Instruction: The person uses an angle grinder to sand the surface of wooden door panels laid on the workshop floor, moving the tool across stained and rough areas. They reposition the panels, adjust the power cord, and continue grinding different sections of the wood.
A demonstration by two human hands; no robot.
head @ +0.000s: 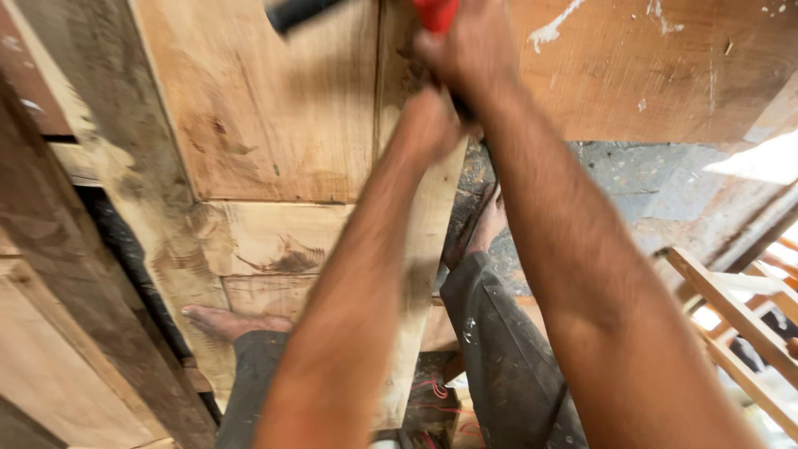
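My right hand [470,46] reaches to the top edge of the view, shut on a tool with a red handle [435,12]. A black part of a tool [293,12] juts out to its left. Just below, my left hand [430,123] is curled into a blurred fist against the edge of a narrow pale wooden plank [420,249]. What it holds, if anything, is hidden. Both forearms cross the middle of the view above this plank and a wider board [266,108].
My bare feet [224,320] [490,220] and dark trousers [499,349] show below the planks. Another broad board [657,66] lies at top right, dark beams [58,249] at left, a slatted wooden frame [723,308] at right. Red wires [436,395] lie on the floor.
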